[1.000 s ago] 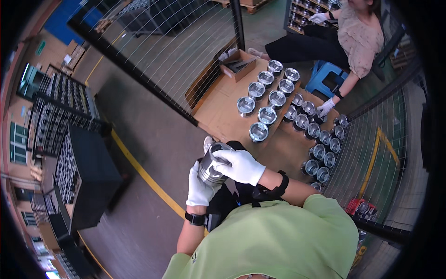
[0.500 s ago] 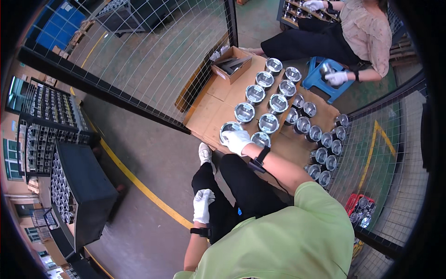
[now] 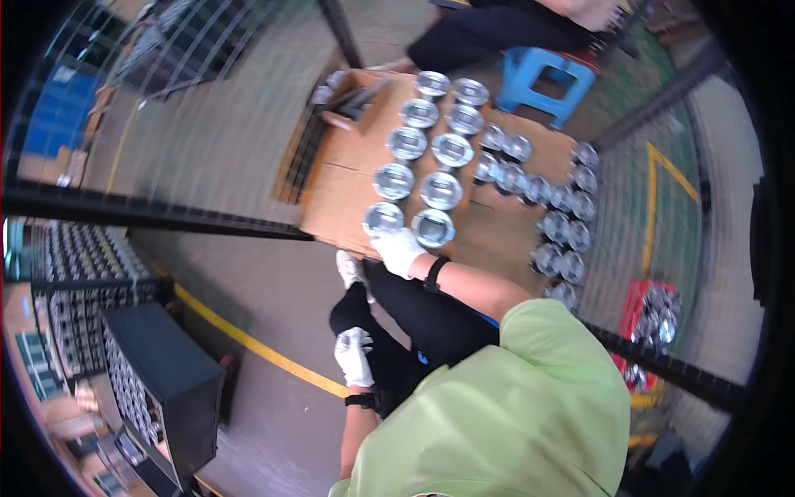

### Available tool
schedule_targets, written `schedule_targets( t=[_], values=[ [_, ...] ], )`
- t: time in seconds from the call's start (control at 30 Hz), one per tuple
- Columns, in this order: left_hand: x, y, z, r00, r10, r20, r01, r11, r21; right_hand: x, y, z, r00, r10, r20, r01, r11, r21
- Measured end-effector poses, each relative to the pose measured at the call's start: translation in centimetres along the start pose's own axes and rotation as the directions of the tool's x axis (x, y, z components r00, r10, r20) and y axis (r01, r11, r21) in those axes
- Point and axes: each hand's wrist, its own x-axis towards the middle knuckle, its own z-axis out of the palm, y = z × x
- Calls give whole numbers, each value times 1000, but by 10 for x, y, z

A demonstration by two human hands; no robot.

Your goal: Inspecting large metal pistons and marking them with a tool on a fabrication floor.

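Metal engine pistons stand in two rows on a cardboard-covered table point(image 3: 344, 182). At the near end of the left row is a piston point(image 3: 383, 216). My right hand point(image 3: 399, 252), in a white glove, has its fingers curled against the near side of this piston; some fingertips are hidden. Just right of the hand stands another piston point(image 3: 433, 228). My left hand point(image 3: 354, 358), also white-gloved, rests on my thigh with its fingers curled in and nothing visible in them.
More pistons point(image 3: 537, 189) stand on cardboard at the right. An open cardboard box point(image 3: 373, 106) sits at the table's far left. Beyond are a blue stool point(image 3: 530, 79) and a seated person. Mesh fencing, a red crate point(image 3: 633, 319) and a dark cart point(image 3: 178, 373) surround the area.
The view has shifted and blurred, so the table appears further left and higher. My right hand stays by the near-left piston, now lower on its side. My left hand remains on my thigh.
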Motion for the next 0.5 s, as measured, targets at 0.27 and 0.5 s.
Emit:
schedule_targets(
  t=[0.27,0.5],
  values=[
    [8,-6,-8,999,15,41,-17,998,53,-186,84,-23,827,530,187,-549,834,63],
    [13,-5,-12,978,-91,186,107,991,-79,-328,180,7,336,906,258,-936,351,-12]
  ],
)
